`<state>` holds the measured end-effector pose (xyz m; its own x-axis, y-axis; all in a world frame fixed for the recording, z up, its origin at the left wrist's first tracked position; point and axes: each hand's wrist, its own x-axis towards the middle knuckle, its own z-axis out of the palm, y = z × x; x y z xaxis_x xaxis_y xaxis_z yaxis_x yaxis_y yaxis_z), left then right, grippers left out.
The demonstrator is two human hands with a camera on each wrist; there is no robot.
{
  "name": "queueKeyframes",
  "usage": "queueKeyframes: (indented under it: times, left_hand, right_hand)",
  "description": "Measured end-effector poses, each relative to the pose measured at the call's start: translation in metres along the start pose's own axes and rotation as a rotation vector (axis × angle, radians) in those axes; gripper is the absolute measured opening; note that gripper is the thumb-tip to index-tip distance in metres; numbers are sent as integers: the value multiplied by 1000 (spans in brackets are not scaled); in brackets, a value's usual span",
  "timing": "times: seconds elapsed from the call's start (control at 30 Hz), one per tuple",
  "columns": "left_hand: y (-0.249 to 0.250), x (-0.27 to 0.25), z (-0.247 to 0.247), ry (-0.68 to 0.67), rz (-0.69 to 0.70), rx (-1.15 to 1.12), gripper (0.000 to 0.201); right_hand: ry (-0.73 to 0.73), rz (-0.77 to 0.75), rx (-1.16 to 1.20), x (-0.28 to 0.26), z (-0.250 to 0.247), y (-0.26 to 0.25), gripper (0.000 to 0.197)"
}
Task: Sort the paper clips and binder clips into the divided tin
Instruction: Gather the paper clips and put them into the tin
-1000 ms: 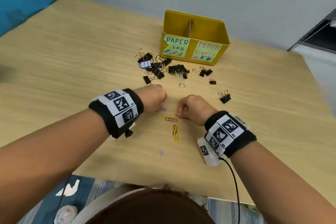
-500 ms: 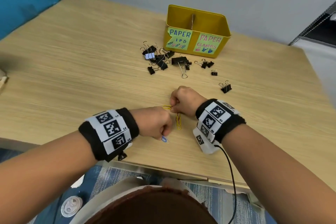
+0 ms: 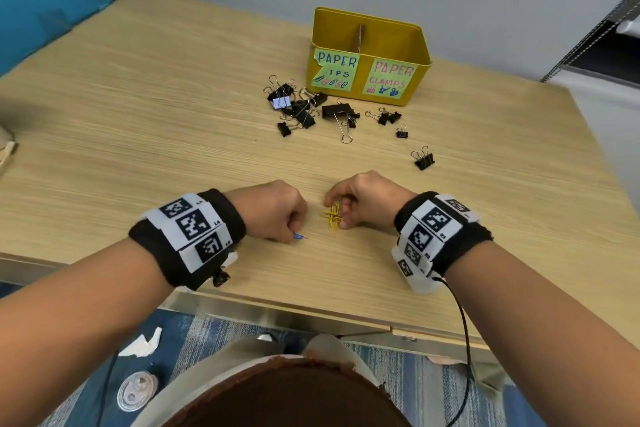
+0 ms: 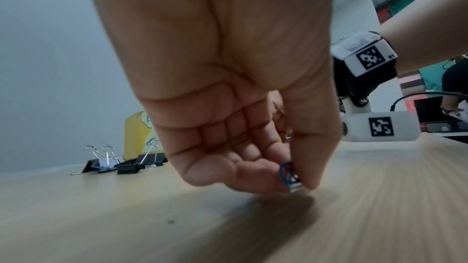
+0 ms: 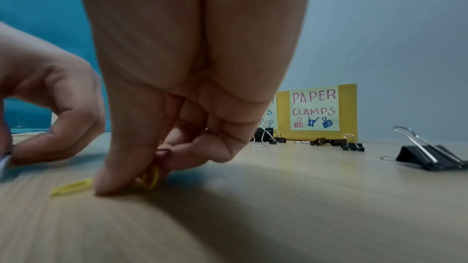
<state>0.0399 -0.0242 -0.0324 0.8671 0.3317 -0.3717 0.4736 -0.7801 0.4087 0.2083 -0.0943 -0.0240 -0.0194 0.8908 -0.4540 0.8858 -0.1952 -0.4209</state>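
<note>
Your left hand (image 3: 273,211) pinches a blue clip (image 4: 288,175), your right hand (image 3: 363,201) yellow clips (image 3: 333,217). They're light, thin, slippery on the worktop (image 3: 173,114); pinch by the edges.

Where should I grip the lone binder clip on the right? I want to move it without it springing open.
Take the lone binder clip by its black body, thumb and finger on the two sloped faces, coming from above. Its wire handles slope up over the body on the table; squeezing those would open it.
</note>
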Motion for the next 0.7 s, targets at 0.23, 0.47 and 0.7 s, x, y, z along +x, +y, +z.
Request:
queueKeyframes:
  times: [0.23, 0.47, 0.7]
  left_hand:
    - [-8, -2, 1, 5, -39, -32, 10]
    - [-8, 1, -3, -7, -29, -53, 11]
    - [-17, 6, -15, 9, -50, -73, 8]
  right_hand:
    - [-37, 67, -158, 7, 1, -2, 28]
    - [-34, 93, -265, 5, 15, 0, 30]
    - [-7, 112, -168, 4, 10, 2, 26]
